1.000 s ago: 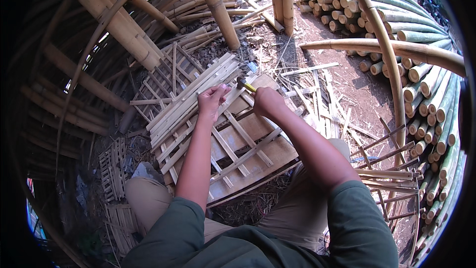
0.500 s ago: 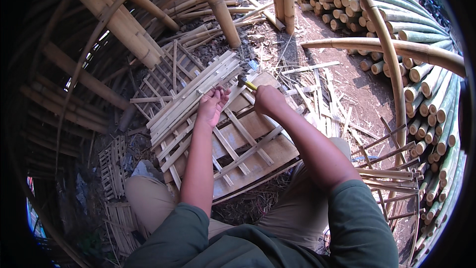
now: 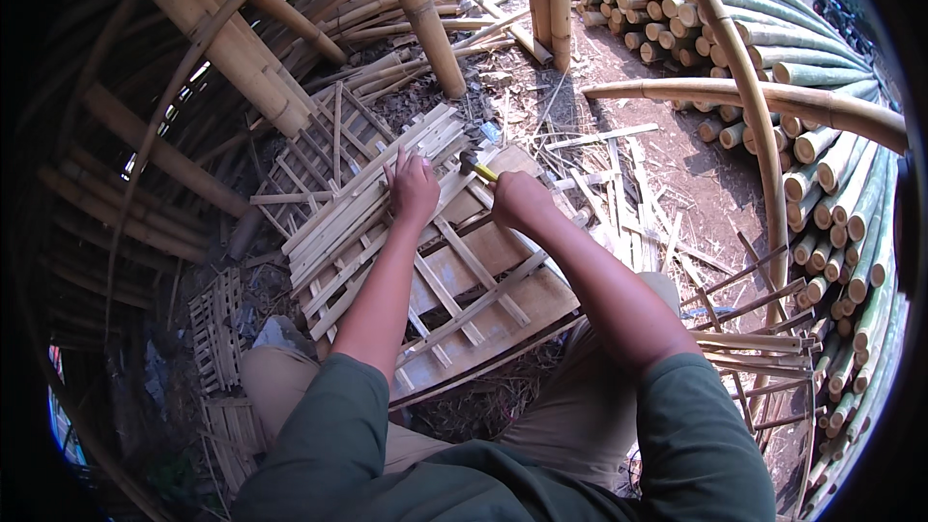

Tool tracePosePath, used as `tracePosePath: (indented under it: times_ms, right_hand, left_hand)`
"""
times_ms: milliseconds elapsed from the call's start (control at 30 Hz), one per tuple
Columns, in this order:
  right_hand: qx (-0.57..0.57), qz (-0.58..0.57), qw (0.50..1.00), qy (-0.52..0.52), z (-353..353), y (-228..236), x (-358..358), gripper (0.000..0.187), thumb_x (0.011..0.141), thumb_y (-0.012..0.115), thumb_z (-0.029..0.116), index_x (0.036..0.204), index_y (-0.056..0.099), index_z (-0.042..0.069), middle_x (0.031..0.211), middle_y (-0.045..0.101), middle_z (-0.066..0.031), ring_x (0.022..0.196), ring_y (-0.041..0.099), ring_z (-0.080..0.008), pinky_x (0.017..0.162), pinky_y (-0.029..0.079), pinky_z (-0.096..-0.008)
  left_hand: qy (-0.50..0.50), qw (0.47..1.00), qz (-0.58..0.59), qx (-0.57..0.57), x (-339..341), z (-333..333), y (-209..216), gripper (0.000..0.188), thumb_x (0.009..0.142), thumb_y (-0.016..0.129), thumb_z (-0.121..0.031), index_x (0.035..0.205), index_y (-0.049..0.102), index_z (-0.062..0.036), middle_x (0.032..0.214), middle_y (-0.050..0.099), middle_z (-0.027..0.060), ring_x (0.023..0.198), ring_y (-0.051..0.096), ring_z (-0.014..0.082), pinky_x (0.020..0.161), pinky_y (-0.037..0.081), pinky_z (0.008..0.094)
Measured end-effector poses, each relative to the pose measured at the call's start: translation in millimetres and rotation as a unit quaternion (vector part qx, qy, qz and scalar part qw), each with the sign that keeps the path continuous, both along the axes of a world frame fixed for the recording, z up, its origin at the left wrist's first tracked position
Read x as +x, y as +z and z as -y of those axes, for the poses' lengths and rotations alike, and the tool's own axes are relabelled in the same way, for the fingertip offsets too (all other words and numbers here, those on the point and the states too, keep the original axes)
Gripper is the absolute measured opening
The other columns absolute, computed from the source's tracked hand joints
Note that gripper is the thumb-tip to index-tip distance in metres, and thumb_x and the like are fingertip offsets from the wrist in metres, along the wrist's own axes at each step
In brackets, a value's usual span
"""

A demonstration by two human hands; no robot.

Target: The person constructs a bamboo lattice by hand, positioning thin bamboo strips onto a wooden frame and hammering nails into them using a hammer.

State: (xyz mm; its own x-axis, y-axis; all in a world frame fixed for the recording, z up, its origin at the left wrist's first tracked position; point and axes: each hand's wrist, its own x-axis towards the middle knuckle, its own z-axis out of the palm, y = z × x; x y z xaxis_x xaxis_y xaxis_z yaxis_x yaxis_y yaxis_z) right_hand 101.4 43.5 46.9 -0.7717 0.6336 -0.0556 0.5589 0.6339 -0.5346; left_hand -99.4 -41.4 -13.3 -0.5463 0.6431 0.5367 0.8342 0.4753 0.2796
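Note:
My right hand (image 3: 522, 201) is closed around the yellow handle of a hammer (image 3: 484, 173), whose dark head points away over the far end of the slats. To its left, my left hand (image 3: 414, 186) lies back up over a bundle of pale bamboo slats (image 3: 348, 203), fingers stretched forward and somewhat apart; what lies under its palm is hidden. Below both hands, crossed slats (image 3: 462, 300) form an open grid on a low wooden board (image 3: 541, 298) in front of my knees.
Cut green bamboo poles (image 3: 831, 150) are piled along the right. Upright bamboo posts (image 3: 420, 19) and a curved pole (image 3: 744, 87) stand around the spot. Slatted panels (image 3: 217, 324) lie at the left, and loose slat offcuts (image 3: 623, 188) litter the ground at the right.
My left hand has turned from palm up with curled fingers to back up, reaching a little farther over the slats. The hammer stays in my right hand, nearly in place.

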Motion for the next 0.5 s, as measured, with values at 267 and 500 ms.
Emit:
tracePosePath:
  times_ms: [267, 500]
  right_hand:
    - [0.021, -0.015, 1.000, -0.010, -3.9, 9.9, 2.7, 0.035, 0.095, 0.049, 0.029, 0.090, 0.063, -0.003, 0.085, 0.066, -0.0225, 0.080, 0.065, -0.0395, 0.072, 0.051, -0.0476]
    - [0.043, -0.035, 0.998, -0.017, -0.7, 8.8, 2.2, 0.037, 0.095, 0.048, 0.030, 0.086, 0.061, -0.003, 0.081, 0.065, -0.0233, 0.076, 0.064, -0.0415, 0.069, 0.050, -0.0497]
  left_hand:
    - [0.029, 0.994, 0.017, -0.105, -4.2, -6.8, -15.5, 0.033, 0.097, 0.037, -0.021, 0.113, 0.056, -0.0001, 0.133, 0.051, 0.0217, 0.133, 0.041, 0.0309, 0.115, 0.017, 0.0479]
    - [0.036, 0.993, 0.038, -0.107, 5.8, -6.0, 1.4, 0.023, 0.094, 0.042, -0.015, 0.109, 0.054, -0.0014, 0.120, 0.058, 0.0199, 0.119, 0.051, 0.0330, 0.102, 0.035, 0.0437]
